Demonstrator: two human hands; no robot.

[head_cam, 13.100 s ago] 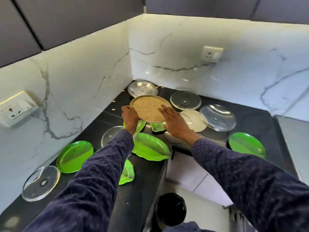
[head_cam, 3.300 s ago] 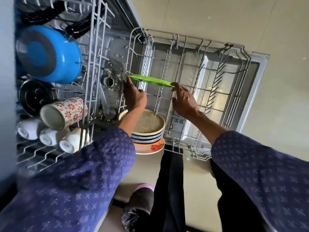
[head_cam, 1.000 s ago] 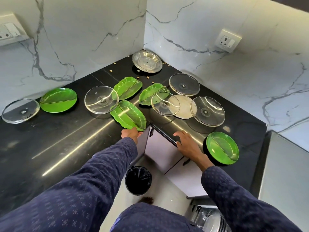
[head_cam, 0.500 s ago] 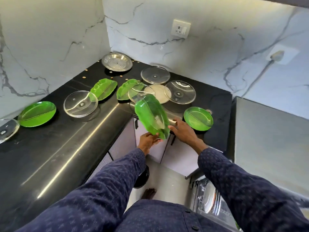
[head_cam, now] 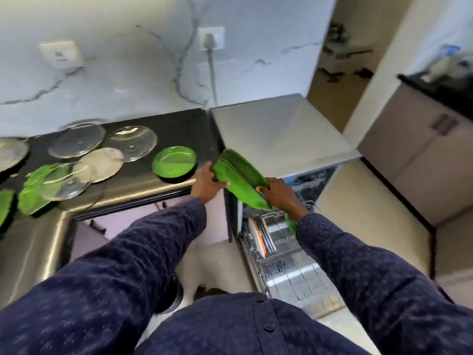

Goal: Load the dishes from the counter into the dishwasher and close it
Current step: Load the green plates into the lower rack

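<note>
I hold a green leaf-shaped plate [head_cam: 242, 179] tilted in the air between the counter and the open dishwasher [head_cam: 279, 242]. My left hand [head_cam: 206, 184] grips its left end and my right hand [head_cam: 280, 194] grips its lower right edge. Below my right hand the pulled-out lower rack [head_cam: 286, 265] holds upright plates, one with an orange rim [head_cam: 257, 238]. On the black counter [head_cam: 143, 190] lie a round green plate [head_cam: 174, 161], glass lids [head_cam: 130, 142], a cream plate [head_cam: 103, 163] and more green leaf plates [head_cam: 32, 194].
The dishwasher's grey top [head_cam: 276, 131] adjoins the counter on the right. A wall socket with a cord [head_cam: 211, 39] sits above it. Beige cabinets [head_cam: 414, 160] stand at the far right, with floor between them and the dishwasher. A dark bin is partly hidden under my left sleeve.
I have swung right from the counter toward the dishwasher, carrying the leaf plate along. My right hand, which hovered beside the plate, now grips it too.
</note>
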